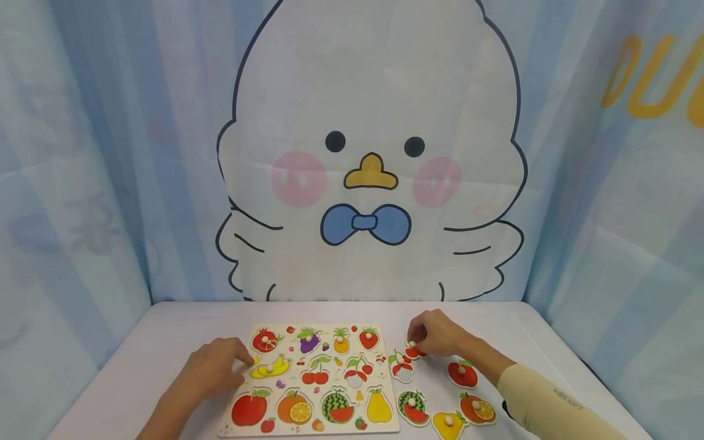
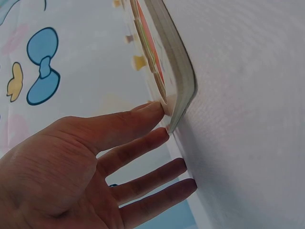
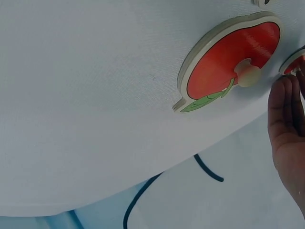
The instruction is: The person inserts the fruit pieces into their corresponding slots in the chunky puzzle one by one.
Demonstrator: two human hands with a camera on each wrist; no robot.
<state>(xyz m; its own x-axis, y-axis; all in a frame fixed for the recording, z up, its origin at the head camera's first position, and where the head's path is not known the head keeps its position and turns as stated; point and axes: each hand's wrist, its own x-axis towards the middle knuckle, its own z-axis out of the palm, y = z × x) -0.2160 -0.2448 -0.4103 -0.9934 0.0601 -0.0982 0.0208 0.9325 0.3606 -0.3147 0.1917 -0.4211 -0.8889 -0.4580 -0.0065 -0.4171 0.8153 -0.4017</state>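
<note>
A wooden fruit puzzle board (image 1: 308, 380) lies flat on the table, some of its knobbed pieces in their places. My left hand (image 1: 214, 370) is at its left edge; thumb and index fingertip touch the board's corner in the left wrist view, the other fingers extended. To the board's right, my right hand (image 1: 438, 333) pinches a small red fruit puzzle piece (image 1: 416, 351), largely covered by the fingers. Close by lie a red-and-white fruit piece (image 1: 403, 370) and an apple piece (image 3: 228, 57) with a round knob.
Nearer the front, right of the board, lie a watermelon piece (image 1: 409, 415), an orange piece (image 1: 486, 414) and a pear piece (image 1: 448, 431). The pear and orange pieces are very close together. A curtain (image 1: 363, 269) with a printed cartoon bird hangs behind the white table (image 1: 181, 324).
</note>
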